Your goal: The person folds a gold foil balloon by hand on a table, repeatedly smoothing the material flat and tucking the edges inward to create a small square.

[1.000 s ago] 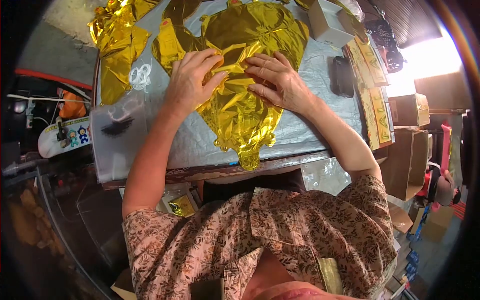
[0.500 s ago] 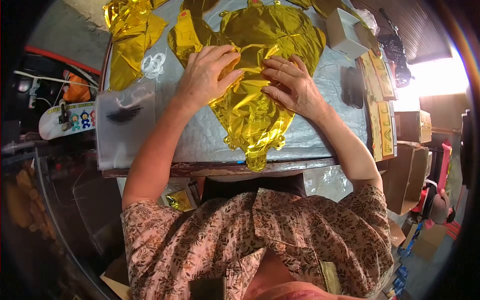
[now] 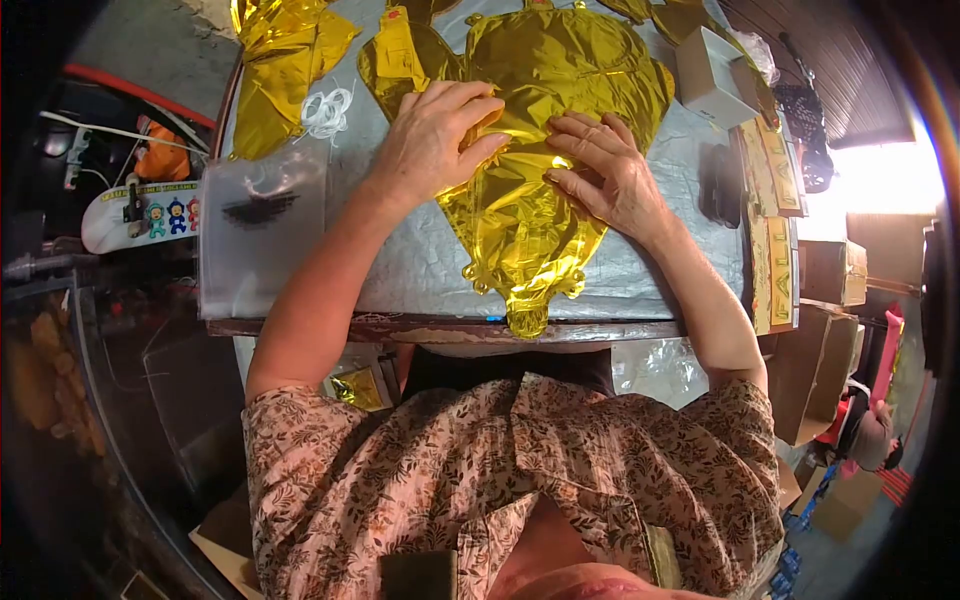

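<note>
Two hands on one crinkled sheet of gold foil

Both my hands are on the gold foil (image 3: 540,215), apart from each other, with some of the foil showing between them. The left hand (image 3: 430,140) is curved over its one side; whether the fingertips pinch it, I cannot tell. The right hand (image 3: 612,180) rests on the other side, with its fingers a little spread and not closed.

The foil lies on the covered table in front of me, and its narrow end reaches over the table edge (image 3: 630,331), near my body. If I would lean forward, I judge that my body could catch this end and bend it. The foil looks thin and has many folds, so a strong pull of my hands in opposite directions could tear it, and careless pressing could make the creases sharper. Other gold foil pieces (image 3: 292,52) lie beyond my left arm, near the white string (image 3: 325,113); a wide movement there could tangle them.
</note>
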Available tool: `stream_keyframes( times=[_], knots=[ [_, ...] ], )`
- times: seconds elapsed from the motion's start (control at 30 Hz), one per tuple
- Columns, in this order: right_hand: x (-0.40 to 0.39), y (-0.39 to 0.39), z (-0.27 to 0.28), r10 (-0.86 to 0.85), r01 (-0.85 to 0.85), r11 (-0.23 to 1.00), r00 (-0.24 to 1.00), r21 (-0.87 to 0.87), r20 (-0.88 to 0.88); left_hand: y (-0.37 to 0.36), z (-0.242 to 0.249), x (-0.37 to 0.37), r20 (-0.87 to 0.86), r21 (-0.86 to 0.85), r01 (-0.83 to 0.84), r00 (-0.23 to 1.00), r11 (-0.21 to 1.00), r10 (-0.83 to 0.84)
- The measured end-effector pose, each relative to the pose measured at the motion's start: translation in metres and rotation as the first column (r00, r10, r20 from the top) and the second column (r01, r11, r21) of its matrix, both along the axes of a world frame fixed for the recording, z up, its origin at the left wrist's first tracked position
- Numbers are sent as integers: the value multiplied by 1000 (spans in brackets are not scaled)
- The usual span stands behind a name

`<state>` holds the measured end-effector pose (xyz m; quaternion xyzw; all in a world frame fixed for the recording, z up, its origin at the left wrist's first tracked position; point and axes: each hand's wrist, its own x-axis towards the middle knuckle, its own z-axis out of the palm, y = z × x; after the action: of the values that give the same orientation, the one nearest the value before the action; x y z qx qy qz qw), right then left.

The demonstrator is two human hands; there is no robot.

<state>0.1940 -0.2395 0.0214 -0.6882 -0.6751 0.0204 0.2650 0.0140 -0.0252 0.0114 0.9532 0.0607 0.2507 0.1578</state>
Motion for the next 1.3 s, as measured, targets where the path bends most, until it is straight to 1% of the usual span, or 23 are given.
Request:
stream_keyframes(
  times=[0.17,0.23,0.3,0.33,0.4,0.53,0.67,0.73,0.77,0.83,0.87,0.9,0.97,1.07,1.1,1.17,1.2,1.27,1.3],
  knots=[
    [1,1,-1,2,-2,1000,1000,5,0,1,-2,0,8,-5,2,1000,1000,-2],
    [0,1,0,10,-10,1000,1000,8,-2,1,-2,0,25,22,-5,1000,1000,4],
    [-3,2,1,-33,31,998,999,54,35,3,-5,0,28,24,-5,1000,1000,5],
    [-3,2,2,-29,28,998,999,47,31,3,-6,0,33,30,-3,999,1000,2],
    [-3,3,3,14,-24,996,993,84,119,3,-6,0,22,23,-7,1000,1000,6],
    [-1,3,-3,34,-42,997,992,58,125,2,-6,-1,16,28,-11,1000,1000,10],
    [0,4,-2,48,-53,996,996,73,69,9,-9,1,59,26,0,998,1000,-2],
    [1,5,-2,55,-59,995,997,75,53,22,-4,-2,193,-57,-39,980,998,49],
    [2,5,-4,52,-57,995,997,83,60,31,-1,-7,202,-168,-148,962,975,181],
    [1,2,-7,53,-57,994,997,88,56,32,23,-30,38,-54,-388,920,920,391],
    [1,2,-7,48,-53,994,997,96,58,39,14,-38,38,-16,-430,902,903,430],
    [1,3,-7,44,-50,993,997,102,61,34,13,-43,38,-14,-434,900,901,434],
    [2,3,-8,53,-60,991,996,116,67,24,10,-52,-78,-36,-468,882,883,464],
    [3,3,-10,65,-75,988,995,135,72,6,7,-51,-54,-56,-515,857,855,512],
    [3,3,-10,70,-81,986,995,145,76,1,6,-48,-56,-57,-518,855,853,515],
    [5,4,-12,80,-89,986,995,140,65,-7,7,-42,146,-145,-354,916,924,373],
    [5,4,-13,70,-80,987,995,140,73,-10,6,-41,144,-146,-354,916,924,374],
    [5,2,-13,61,-72,987,995,142,83,-15,3,-41,152,-107,-257,951,961,271],
    [4,2,-12,56,-67,988,995,141,82,-18,3,-41,153,-106,-257,950,960,272]
  ],
)
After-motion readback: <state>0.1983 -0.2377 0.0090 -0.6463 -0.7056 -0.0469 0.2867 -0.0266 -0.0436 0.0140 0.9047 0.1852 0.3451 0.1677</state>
